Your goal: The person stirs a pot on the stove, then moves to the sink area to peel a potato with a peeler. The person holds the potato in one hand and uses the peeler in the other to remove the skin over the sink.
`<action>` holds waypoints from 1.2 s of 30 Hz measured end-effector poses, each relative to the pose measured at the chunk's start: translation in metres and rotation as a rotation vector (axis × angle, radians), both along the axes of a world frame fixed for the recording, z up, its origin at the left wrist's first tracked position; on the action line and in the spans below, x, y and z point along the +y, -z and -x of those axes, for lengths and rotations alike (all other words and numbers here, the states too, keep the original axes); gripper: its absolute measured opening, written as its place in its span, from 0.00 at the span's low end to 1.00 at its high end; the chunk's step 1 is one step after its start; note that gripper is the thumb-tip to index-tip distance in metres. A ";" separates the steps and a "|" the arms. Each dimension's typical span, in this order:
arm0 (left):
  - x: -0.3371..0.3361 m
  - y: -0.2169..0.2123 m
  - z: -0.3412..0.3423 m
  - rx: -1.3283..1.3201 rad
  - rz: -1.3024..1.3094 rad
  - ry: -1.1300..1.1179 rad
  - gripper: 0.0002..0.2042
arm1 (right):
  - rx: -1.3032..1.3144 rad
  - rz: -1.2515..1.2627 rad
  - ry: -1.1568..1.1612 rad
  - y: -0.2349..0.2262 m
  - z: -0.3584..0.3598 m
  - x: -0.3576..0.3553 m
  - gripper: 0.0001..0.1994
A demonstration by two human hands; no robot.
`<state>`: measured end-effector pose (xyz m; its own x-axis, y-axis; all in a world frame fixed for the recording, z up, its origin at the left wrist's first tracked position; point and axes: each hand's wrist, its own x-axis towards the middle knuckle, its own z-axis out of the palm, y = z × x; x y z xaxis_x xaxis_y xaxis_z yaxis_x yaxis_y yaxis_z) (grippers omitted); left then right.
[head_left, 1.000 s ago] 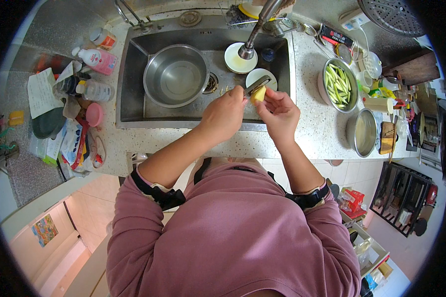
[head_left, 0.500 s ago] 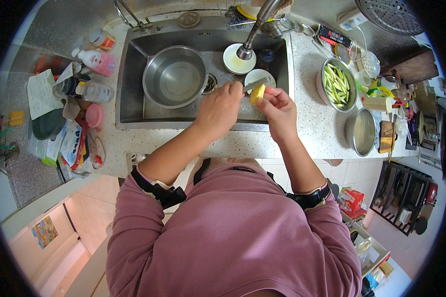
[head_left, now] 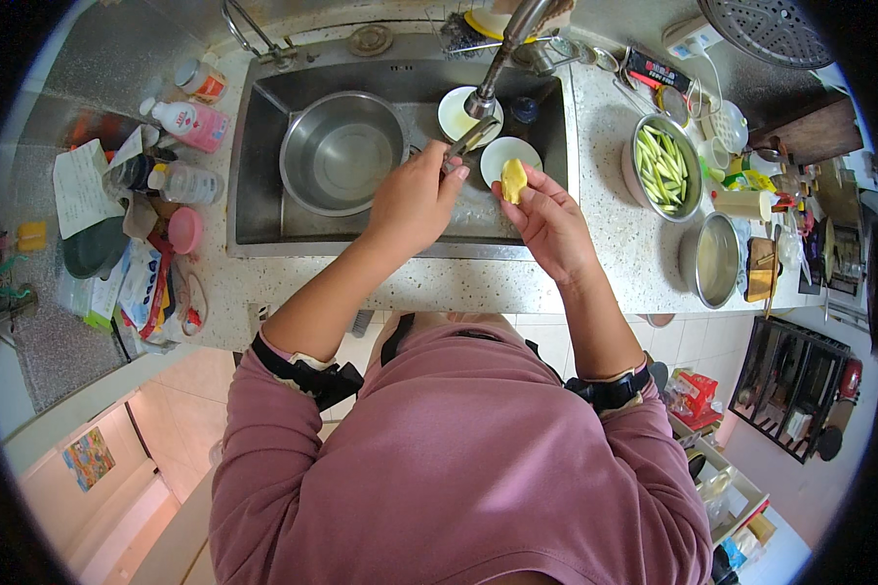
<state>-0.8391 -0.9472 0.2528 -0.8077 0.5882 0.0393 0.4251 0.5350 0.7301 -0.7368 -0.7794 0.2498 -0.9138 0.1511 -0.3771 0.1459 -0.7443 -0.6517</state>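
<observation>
My left hand [head_left: 412, 200] is closed round the handle of what looks like a metal peeler [head_left: 473, 136], its head pointing up and right over the sink. To its right, my right hand [head_left: 553, 219] pinches a small yellow piece of ginger [head_left: 514, 181] between thumb and fingers, with a gap between it and the peeler. Below the hands are a white bowl [head_left: 505, 156], partly behind the ginger, and a white plate [head_left: 453, 109] under the faucet [head_left: 483, 97]. On the left of the sink [head_left: 254, 166], a large steel basin [head_left: 298, 161] holds water.
On the right counter stand a steel bowl [head_left: 634, 185] of cut green vegetable pieces [head_left: 661, 168] and another steel bowl [head_left: 693, 258] with liquid. A pink pump bottle [head_left: 193, 119], a clear bottle [head_left: 178, 180] and bags line the left side.
My left hand has drawn the peeler away from the ginger, up and left. My right hand has turned the ginger slightly, so more of its surface faces up.
</observation>
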 end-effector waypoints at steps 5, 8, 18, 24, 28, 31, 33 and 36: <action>-0.003 -0.005 -0.012 -0.051 -0.010 0.030 0.11 | 0.049 -0.044 0.026 0.006 0.002 -0.002 0.16; -0.005 -0.006 -0.023 0.008 -0.021 0.068 0.09 | 0.110 -0.088 0.044 0.009 0.003 -0.004 0.17; -0.007 -0.006 -0.036 0.116 0.040 0.119 0.07 | 0.155 -0.174 0.125 0.010 0.004 -0.007 0.20; -0.004 -0.002 -0.037 0.090 0.042 0.130 0.07 | 0.139 -0.261 0.136 0.009 0.002 -0.009 0.20; -0.003 -0.001 -0.034 0.168 0.102 0.129 0.06 | 0.127 -0.322 0.138 0.008 0.001 -0.010 0.20; -0.002 0.000 -0.032 0.173 0.140 0.139 0.06 | 0.111 -0.344 0.147 0.006 0.001 -0.010 0.19; -0.002 0.001 -0.031 0.196 0.142 0.143 0.06 | 0.069 -0.336 0.121 0.005 0.001 -0.008 0.18; -0.002 0.003 -0.030 0.215 0.150 0.152 0.06 | 0.035 -0.308 0.092 0.002 0.001 -0.005 0.18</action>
<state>-0.8095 -0.9496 0.2499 -0.6924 0.7141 0.1032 0.6450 0.5485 0.5321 -0.7373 -0.7843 0.2476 -0.9023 0.3363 -0.2698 0.0607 -0.5206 -0.8517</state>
